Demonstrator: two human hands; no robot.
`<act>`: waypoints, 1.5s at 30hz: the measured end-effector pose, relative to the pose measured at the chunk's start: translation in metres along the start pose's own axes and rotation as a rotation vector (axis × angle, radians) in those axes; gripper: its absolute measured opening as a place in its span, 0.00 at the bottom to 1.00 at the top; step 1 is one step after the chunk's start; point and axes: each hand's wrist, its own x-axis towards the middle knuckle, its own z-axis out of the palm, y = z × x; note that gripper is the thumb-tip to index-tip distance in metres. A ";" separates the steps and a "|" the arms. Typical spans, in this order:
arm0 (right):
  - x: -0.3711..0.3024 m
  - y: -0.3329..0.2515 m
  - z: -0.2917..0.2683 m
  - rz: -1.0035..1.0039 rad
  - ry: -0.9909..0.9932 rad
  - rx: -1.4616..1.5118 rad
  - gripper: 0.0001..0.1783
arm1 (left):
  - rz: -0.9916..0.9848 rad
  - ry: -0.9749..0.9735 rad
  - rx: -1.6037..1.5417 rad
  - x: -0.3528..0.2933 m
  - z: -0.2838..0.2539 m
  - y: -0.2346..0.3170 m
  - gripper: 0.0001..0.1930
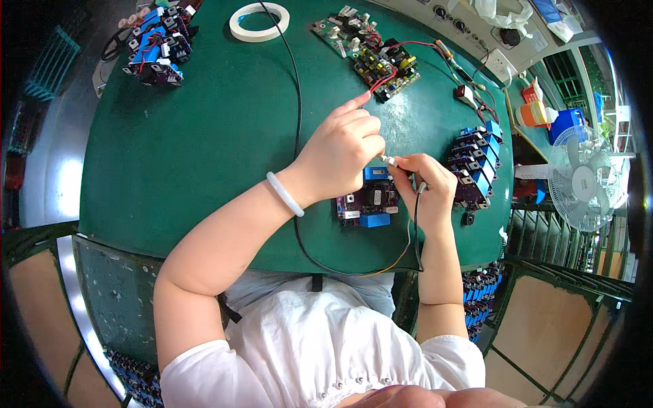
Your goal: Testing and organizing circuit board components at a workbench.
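Small white connector (390, 160), held just beyond purple circuit board (367, 204) near front edge of table (183, 170); pinched at one end by left hand (343, 146), at the other by right hand (433, 185); black cable (299, 102) looping up to right hand; best worked, by judgement, with ends aligned, cable slack, no twisting

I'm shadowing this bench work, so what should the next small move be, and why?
Perhaps lower the small white connector toward the purple circuit board: the right hand pinches it, the left hand is at its other end, and the board lies partly hidden beneath both hands. I can't tell whether it fits there.
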 end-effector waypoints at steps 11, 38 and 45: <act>-0.023 -0.014 -0.035 0.041 0.311 0.169 0.11 | 0.040 -0.148 -0.065 -0.013 -0.016 0.027 0.29; -0.042 -0.029 -0.098 0.160 1.204 0.734 0.32 | -0.006 -1.323 -1.173 -0.023 -0.028 0.064 0.08; -0.051 -0.016 -0.052 0.483 0.302 1.462 0.34 | -0.183 -0.542 -0.738 -0.001 -0.067 0.035 0.12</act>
